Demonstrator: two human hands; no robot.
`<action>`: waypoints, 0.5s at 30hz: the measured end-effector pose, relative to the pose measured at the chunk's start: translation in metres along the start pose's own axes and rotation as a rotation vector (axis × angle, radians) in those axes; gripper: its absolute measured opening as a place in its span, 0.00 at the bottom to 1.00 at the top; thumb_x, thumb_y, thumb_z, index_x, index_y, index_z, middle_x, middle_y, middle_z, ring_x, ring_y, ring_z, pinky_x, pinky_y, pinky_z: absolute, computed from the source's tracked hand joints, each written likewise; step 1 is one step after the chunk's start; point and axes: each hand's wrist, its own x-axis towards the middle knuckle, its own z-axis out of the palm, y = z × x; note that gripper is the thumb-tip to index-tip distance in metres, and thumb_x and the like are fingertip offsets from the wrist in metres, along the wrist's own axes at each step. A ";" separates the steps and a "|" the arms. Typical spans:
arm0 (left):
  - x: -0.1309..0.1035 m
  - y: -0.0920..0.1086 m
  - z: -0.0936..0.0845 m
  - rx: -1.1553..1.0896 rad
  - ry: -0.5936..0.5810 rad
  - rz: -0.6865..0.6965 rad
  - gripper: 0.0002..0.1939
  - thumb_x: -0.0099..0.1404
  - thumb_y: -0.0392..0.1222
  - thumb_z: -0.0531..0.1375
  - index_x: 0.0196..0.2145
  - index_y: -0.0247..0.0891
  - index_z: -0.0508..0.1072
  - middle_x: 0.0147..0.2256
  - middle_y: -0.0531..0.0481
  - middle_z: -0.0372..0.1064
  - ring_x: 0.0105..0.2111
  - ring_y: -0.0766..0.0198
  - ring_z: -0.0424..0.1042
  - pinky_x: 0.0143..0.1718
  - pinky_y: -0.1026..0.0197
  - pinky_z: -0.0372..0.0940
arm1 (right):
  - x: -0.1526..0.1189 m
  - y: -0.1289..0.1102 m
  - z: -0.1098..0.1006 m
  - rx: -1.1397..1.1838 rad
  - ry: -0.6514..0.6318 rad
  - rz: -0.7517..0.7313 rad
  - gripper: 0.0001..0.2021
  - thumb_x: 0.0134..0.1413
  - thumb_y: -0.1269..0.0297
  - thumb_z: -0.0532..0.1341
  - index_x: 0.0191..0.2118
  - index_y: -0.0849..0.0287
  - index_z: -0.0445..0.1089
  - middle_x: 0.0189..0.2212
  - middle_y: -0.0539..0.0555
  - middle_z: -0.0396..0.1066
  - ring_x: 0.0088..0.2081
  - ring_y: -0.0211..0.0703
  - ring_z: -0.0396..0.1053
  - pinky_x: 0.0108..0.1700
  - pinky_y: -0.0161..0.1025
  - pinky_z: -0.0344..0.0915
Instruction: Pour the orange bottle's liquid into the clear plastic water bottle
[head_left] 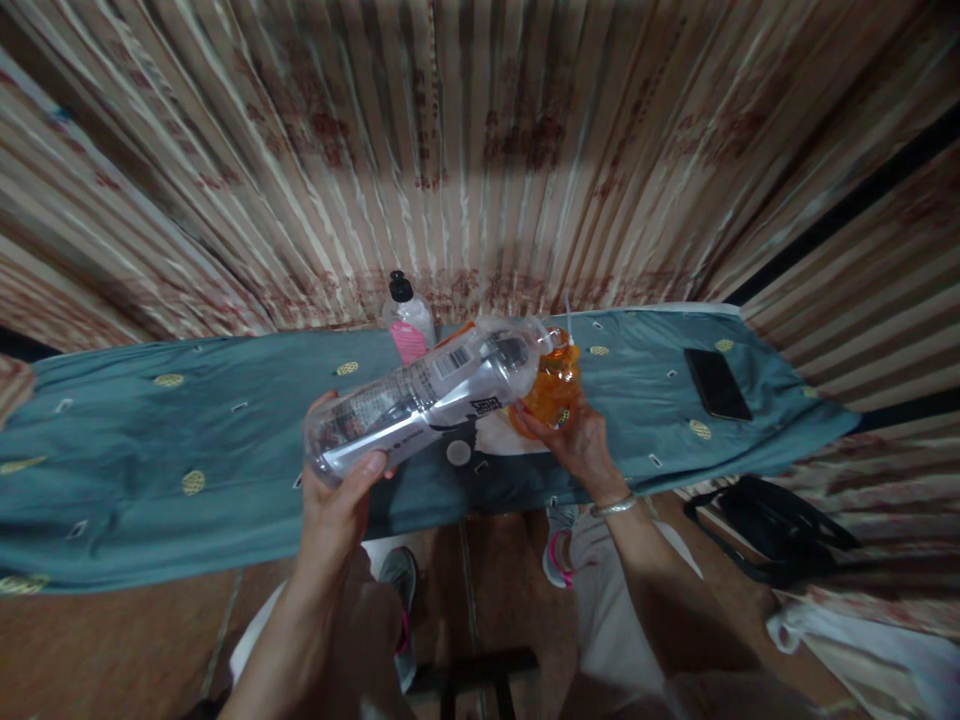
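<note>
My left hand [341,500] is wrapped round the base of a large clear plastic bottle [420,395] with a printed label. The bottle lies tilted, its neck pointing right to the mouth of an orange translucent bottle [553,385]. Whether the two mouths touch I cannot tell. Fingers of my right hand [577,440] hold the orange bottle low on its side. Just below the clear bottle, a small round white cap [459,453] rests on the cloth. Behind it stands a bottle with a black top and pink label [409,325], partly hidden.
A teal cloth with yellow pineapple prints [247,430] covers the narrow table. On its right side lies a black phone [718,384]. Pleated curtains [450,150] hang close behind. A black bag [780,530] is at the lower right, beyond the table's front edge.
</note>
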 end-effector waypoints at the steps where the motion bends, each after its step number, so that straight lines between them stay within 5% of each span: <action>1: 0.000 0.000 0.000 0.001 -0.002 0.000 0.44 0.41 0.46 0.84 0.55 0.48 0.76 0.44 0.49 0.79 0.31 0.62 0.75 0.25 0.63 0.71 | 0.000 0.000 0.000 0.000 0.000 -0.002 0.37 0.59 0.30 0.65 0.56 0.62 0.71 0.38 0.67 0.82 0.37 0.60 0.81 0.40 0.54 0.79; 15: 0.000 -0.001 -0.004 -0.012 -0.026 0.015 0.40 0.44 0.44 0.83 0.54 0.48 0.77 0.44 0.50 0.78 0.32 0.63 0.76 0.25 0.65 0.73 | -0.001 0.002 0.002 -0.006 0.019 -0.031 0.38 0.61 0.31 0.64 0.60 0.61 0.69 0.37 0.66 0.83 0.37 0.60 0.81 0.38 0.53 0.78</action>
